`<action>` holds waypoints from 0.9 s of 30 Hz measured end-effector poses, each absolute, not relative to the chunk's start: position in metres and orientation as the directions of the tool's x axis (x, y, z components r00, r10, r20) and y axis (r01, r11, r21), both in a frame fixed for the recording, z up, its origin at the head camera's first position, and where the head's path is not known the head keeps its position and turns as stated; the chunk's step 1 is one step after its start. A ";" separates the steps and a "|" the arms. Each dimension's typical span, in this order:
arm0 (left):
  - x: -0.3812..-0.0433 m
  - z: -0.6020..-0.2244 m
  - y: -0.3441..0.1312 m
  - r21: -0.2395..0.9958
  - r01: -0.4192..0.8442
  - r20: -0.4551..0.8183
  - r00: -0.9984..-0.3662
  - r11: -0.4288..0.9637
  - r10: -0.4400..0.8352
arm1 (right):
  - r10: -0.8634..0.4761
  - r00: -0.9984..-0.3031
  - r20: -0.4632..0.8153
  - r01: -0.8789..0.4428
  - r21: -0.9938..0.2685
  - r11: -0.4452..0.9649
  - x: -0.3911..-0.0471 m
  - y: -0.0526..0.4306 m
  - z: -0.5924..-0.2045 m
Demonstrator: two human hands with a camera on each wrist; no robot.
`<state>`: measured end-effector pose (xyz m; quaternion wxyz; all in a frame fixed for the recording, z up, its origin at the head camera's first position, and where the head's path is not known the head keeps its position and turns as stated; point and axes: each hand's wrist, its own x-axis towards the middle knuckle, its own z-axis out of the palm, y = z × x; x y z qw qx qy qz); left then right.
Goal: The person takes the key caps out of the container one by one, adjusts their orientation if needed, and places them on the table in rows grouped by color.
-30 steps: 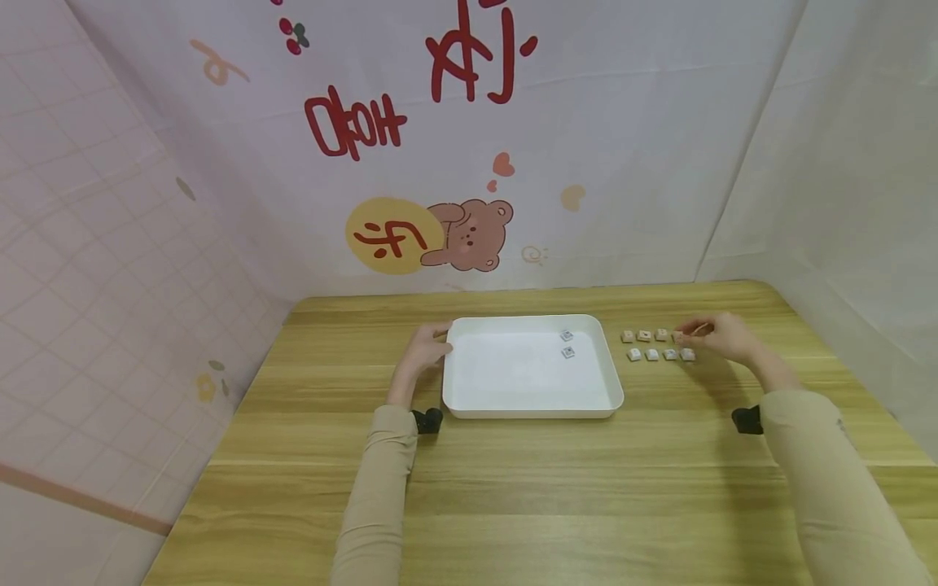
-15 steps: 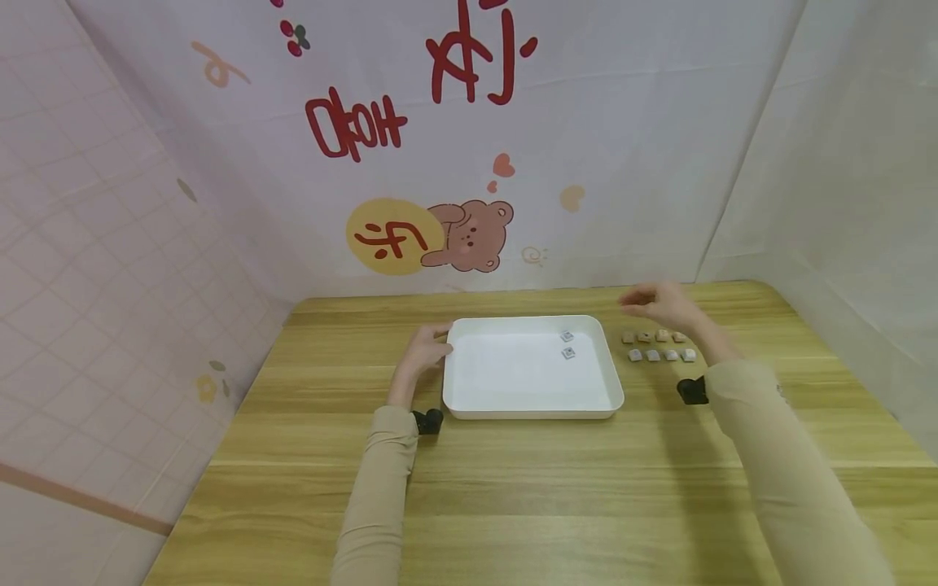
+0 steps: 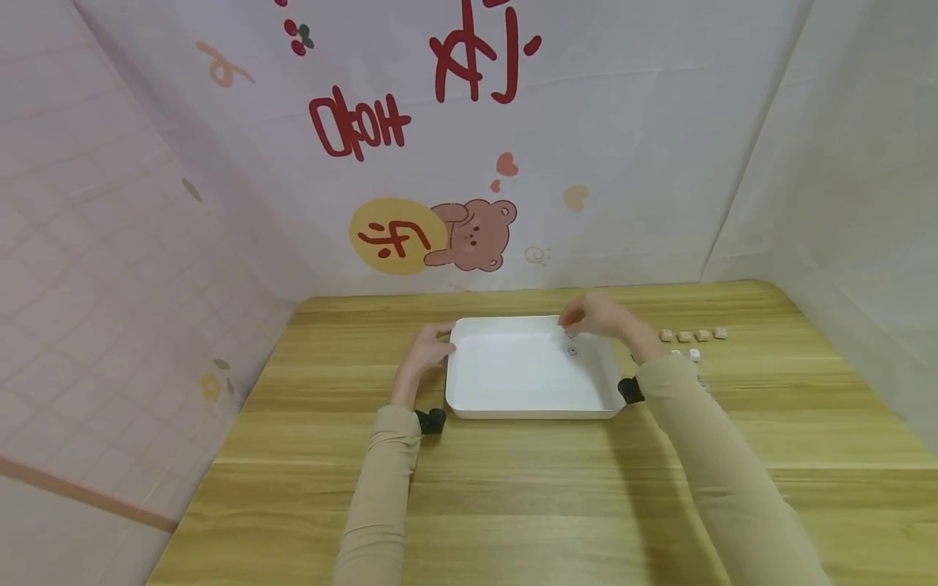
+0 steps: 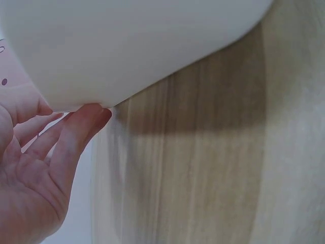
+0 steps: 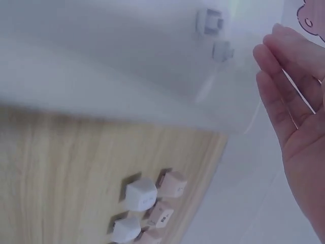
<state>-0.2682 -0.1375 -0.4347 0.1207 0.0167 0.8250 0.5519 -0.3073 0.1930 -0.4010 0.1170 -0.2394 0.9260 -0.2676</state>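
My left hand holds the white tray at its far left corner; in the left wrist view its thumb and fingers meet the tray's edge. My right hand hovers over the tray's far right part. Two small pale keycaps lie in the tray, hollow undersides partly showing; one keycap lies just in front of my right fingertips. In the right wrist view the right fingers are nearly straight, a little apart from the keycaps, and grip nothing visible. The right thumb is out of that view.
Right of the tray, pinkish keycaps form a row on the wooden table. A row of white keycaps sits in front of it, partly hidden by my right forearm. A patterned cloth wall stands behind the table.
My right hand has left the keycap rows, risen and moved left over the tray. More of the pinkish row shows at its right end. My left hand stays at the tray.
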 end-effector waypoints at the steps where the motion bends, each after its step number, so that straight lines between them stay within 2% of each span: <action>1: -0.269 -0.435 -0.137 0.915 -0.105 -0.180 -0.970 0.389 0.161 | -0.513 -0.852 -0.101 -0.384 -0.545 0.745 -0.307 0.192 -0.403; 9: -0.270 -0.436 -0.137 0.911 -0.113 -0.190 -0.969 0.398 0.158 | -0.587 -0.790 -0.176 -0.437 -0.510 0.741 -0.307 0.190 -0.407; 16: -0.270 -0.437 -0.137 0.905 -0.111 -0.187 -0.971 0.411 0.149 | -0.561 -0.794 -0.234 -0.412 -0.472 0.779 -0.304 0.189 -0.416; 22: -0.269 -0.435 -0.137 0.901 -0.104 -0.184 -0.971 0.421 0.153 | -0.564 -0.791 -0.238 -0.411 -0.476 0.777 -0.304 0.188 -0.417; 27: -0.270 -0.435 -0.138 0.894 -0.099 -0.181 -0.972 0.437 0.152 | -0.584 -0.788 -0.193 -0.451 -0.466 0.762 -0.305 0.189 -0.418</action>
